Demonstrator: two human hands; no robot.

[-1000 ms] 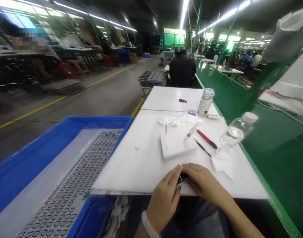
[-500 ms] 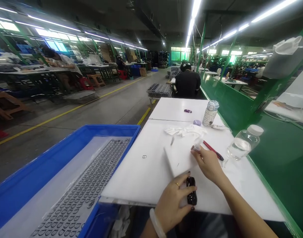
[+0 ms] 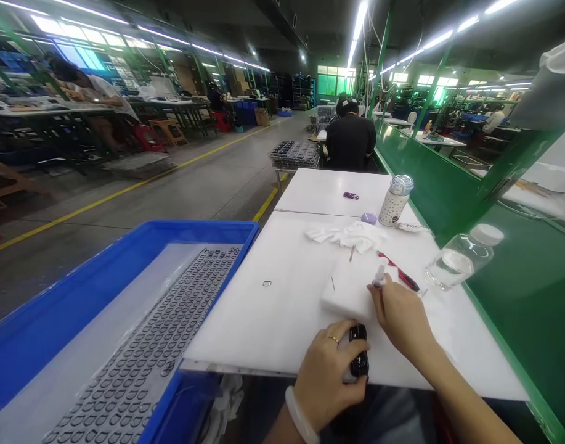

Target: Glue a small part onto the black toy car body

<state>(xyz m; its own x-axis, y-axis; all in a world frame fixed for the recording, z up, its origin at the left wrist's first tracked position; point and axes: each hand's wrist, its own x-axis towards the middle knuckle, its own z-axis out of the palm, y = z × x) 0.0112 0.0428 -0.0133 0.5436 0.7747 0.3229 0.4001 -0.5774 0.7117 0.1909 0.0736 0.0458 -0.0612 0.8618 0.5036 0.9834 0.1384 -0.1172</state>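
My left hand (image 3: 326, 364), with a ring and a white wristband, is closed around a glossy black rounded object (image 3: 358, 350) at the table's front edge; its kind is unclear. Pinched between my right thumb and fingers is a small whitish piece with a narrow tip (image 3: 381, 273), mostly hidden by my right hand (image 3: 405, 314). That hand is over the right side of a white foam-like block (image 3: 349, 293). A thin needle-like pin (image 3: 333, 283) stands on the block, and tweezers (image 3: 352, 252) are at its back edge.
A red-and-black pen-like tool (image 3: 400, 272), clear bottle (image 3: 464, 258), patterned flask (image 3: 395, 202) and crumpled white cloth (image 3: 344, 234) are on the white table (image 3: 245, 327). One small black-outlined piece (image 3: 267, 283) lies left. A blue bin (image 3: 138, 231) holds rows of similar pieces. Green partition (image 3: 517, 271) borders the right.
The white block has turned and shifted right, now lying flatter, with the pin and tweezers shifted relative to the table. Both hands keep their holds; the right has moved slightly right. The view has shifted slightly.
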